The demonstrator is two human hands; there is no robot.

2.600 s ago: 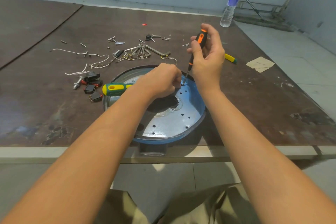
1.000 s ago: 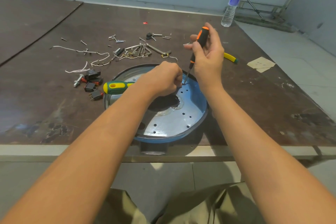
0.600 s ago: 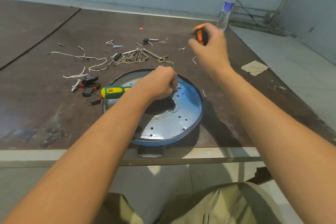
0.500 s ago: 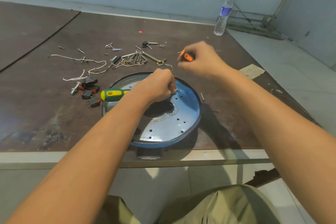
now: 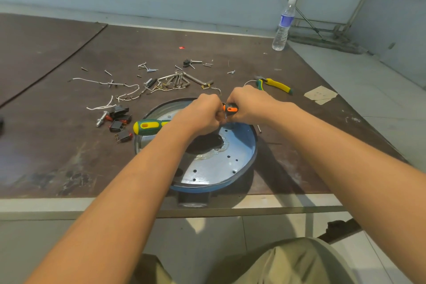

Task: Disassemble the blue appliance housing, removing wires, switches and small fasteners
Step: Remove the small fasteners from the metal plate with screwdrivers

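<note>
Where the table (image 5: 69,145) meets its near edge, one round blue metal housing (image 5: 232,163) is laid flat, well apart from the right edge. One orange screwdriver (image 5: 230,108) is gripped by the right hand (image 5: 250,106). One green screwdriver (image 5: 149,126) is laid across the housing's left rim. The left hand (image 5: 202,116) is curled, and its hold cannot be told. Perhaps four black switches (image 5: 119,120) are scattered to the left.

One blue housing (image 5: 239,145), two hands, a left hand (image 5: 202,116) and a right hand (image 5: 250,106), two screwdrivers, a green-and-yellow screwdriver (image 5: 147,126) and an orange-and-black screwdriver (image 5: 230,108), one pair of pliers (image 5: 276,85), four black switches (image 5: 116,125), one bunch of hex keys (image 5: 178,79), one water bottle (image 5: 283,25), loose screws (image 5: 107,72) too many to count
</note>
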